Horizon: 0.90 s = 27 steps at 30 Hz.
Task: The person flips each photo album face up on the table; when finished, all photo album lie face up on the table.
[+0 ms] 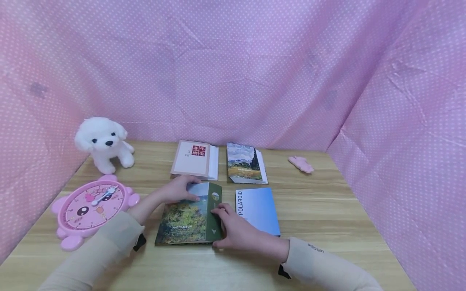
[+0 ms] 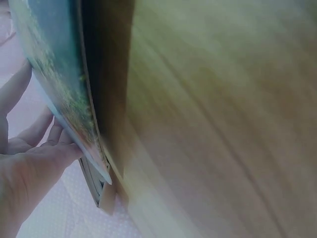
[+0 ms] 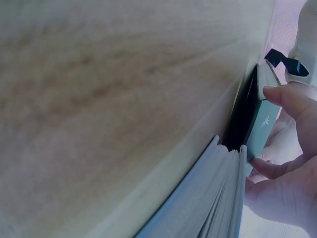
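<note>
While the right hand (image 1: 234,227), fingers bent, grips the spine side of the green photo album (image 1: 185,216) in the near middle of the wooden table (image 1: 327,214), the left hand (image 1: 178,189) holds its far edge, fingers partly curled, thumb over the cover. Just right sits a blue Polaroid album (image 1: 260,210); left, a pink clock (image 1: 81,218). Farther lie a landscape-covered album (image 1: 242,163), a pale album (image 1: 185,159) and, far left, a white plush dog (image 1: 102,139).

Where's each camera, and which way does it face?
Head: on the head, facing forward and down at the photo album; left hand, right hand, sleeves show.
Left wrist: worn there, facing the photo album's edge; left hand shows.
Right wrist: likewise, facing the green spine; right hand and left sleeve show.
Wrist views share photo album and wood-grain tabletop.
</note>
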Available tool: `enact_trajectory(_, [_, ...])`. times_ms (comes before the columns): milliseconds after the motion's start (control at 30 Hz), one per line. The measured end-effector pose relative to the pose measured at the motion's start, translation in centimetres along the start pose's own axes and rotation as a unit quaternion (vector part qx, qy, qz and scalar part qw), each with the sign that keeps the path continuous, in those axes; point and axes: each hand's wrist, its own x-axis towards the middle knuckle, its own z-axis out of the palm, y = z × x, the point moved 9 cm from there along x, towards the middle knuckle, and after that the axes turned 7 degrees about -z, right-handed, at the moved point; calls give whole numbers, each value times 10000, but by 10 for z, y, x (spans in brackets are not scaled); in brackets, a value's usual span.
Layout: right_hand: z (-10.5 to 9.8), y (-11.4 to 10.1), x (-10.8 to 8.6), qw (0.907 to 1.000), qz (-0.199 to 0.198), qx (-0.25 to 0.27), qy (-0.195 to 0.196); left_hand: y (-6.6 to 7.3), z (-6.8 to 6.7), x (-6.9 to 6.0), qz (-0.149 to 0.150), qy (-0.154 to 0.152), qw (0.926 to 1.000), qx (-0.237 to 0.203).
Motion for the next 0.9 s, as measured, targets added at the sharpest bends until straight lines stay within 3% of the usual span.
enact_trajectory(333, [-11, -6, -3, 9997, -136, -107, 199, -7, -1, -3, -84, -31, 9980, -618])
enact_trajectory(700, [-19, -9, -6, 9984, -368, -126, 409, -6, -4, -1, 85, 40, 9977, -673])
enact_trajectory(900, [-23, -8, -9, 9974, -520, -152, 467, -5, -4, -2, 21, 73, 9967, -810])
